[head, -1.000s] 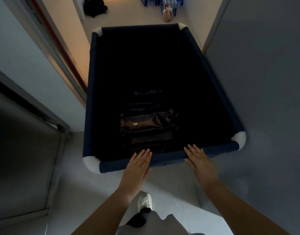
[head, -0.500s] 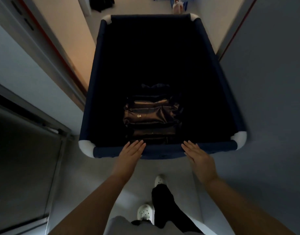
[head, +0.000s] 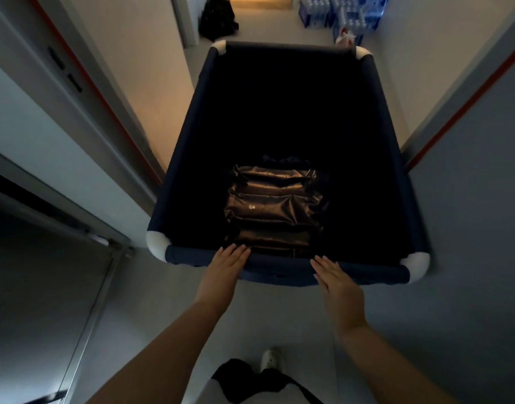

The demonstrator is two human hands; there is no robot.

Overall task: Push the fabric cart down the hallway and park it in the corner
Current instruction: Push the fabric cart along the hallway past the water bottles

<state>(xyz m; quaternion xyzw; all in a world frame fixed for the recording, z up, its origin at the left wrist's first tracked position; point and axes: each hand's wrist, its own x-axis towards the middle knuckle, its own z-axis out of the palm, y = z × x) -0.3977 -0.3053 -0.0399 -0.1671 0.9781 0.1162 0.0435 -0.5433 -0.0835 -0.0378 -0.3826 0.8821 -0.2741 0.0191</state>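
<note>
A dark navy fabric cart [head: 192,118] with white corner caps fills the middle of the view, its long axis pointing down the hallway. A shiny black plastic bag [head: 275,205] lies on its bottom near me. My left hand [head: 222,272] rests flat on the cart's near rim [head: 282,272], fingers straight and together. To its right, my right hand [head: 336,284] presses flat on the same rim. Neither hand curls around the rim.
Grey walls close in on both sides, with a red-edged door frame [head: 104,91] on the left and another [head: 466,103] on the right. At the hallway's far end stand stacked water bottle packs [head: 337,13] and a black bag [head: 218,18].
The cart has rolled forward down the hallway, past the left door frame. More of the far end shows. Both hands stay flat on the near rim.
</note>
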